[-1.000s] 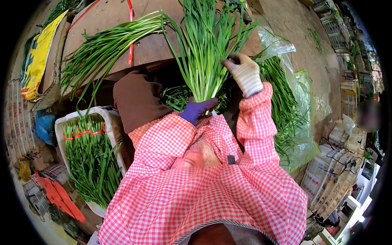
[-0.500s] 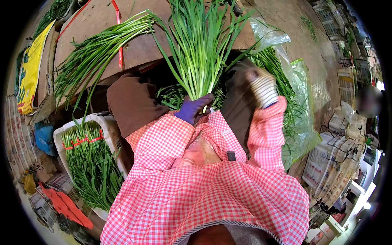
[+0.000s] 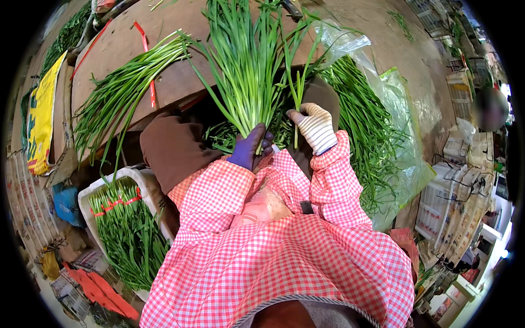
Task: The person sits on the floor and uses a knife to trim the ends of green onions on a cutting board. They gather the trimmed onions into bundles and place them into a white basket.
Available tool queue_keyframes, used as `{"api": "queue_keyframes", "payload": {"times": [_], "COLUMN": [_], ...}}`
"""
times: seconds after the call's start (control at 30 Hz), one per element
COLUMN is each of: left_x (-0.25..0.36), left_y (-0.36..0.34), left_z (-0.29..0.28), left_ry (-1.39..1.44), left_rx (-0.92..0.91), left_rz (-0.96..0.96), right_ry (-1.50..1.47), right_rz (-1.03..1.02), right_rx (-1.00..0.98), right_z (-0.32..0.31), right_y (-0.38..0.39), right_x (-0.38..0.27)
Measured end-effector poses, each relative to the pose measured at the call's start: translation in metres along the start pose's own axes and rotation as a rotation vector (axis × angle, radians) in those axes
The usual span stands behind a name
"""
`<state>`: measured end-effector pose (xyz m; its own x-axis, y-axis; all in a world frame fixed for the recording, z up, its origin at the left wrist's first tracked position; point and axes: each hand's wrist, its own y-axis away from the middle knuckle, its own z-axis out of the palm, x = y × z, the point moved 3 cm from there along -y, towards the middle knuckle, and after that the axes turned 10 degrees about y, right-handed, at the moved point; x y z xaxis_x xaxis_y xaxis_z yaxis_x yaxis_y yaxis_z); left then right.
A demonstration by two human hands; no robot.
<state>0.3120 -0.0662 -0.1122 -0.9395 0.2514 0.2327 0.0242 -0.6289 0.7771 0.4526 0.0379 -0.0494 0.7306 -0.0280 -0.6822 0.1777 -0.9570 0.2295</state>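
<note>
My left hand (image 3: 250, 145) in a purple glove is closed around the white lower ends of an upright bunch of long green leafy stalks (image 3: 240, 71). Beside it, my right hand (image 3: 314, 124) in a cream striped glove pinches a few separate stalks (image 3: 298, 87), to the right of the bunch. A loose sheaf of similar greens (image 3: 128, 79) lies on a brown board (image 3: 109, 49) above left. To the right of my right hand, a larger heap of greens (image 3: 358, 120) rests on clear plastic sheeting (image 3: 410, 164). More cut greens show in shadow between my legs.
A white crate (image 3: 158, 191) at lower left holds red-banded bunches. A yellow printed sack (image 3: 45, 112), a blue bag (image 3: 66, 205) and red cloth (image 3: 98, 290) are at the left. A knife (image 3: 291, 8) lies at the top. Stacked crates (image 3: 454, 202) and a blurred head (image 3: 489, 108) are at the right.
My right hand left the bunch, swung out rightward, then came back lower and nearer it, now with a few stalks separated in its fingers. My left hand keeps its grip on the bunch.
</note>
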Motion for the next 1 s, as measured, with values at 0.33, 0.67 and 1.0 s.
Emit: {"api": "queue_keyframes", "payload": {"times": [0.33, 0.67, 1.0], "left_x": [0.01, 0.012, 0.011], "left_y": [0.005, 0.019, 0.014], "left_z": [0.004, 0.014, 0.003], "left_ry": [-0.182, -0.454, 0.072], "left_rx": [-0.198, -0.054, -0.409], "left_rz": [0.093, 0.254, -0.088], "right_ry": [0.023, -0.338, -0.107], "right_rz": [0.168, 0.464, -0.015], "right_rx": [0.222, 0.39, -0.271], "right_z": [-0.091, -0.15, -0.015], "right_y": [0.023, 0.118, 0.027], "right_x": [0.023, 0.23, -0.006]}}
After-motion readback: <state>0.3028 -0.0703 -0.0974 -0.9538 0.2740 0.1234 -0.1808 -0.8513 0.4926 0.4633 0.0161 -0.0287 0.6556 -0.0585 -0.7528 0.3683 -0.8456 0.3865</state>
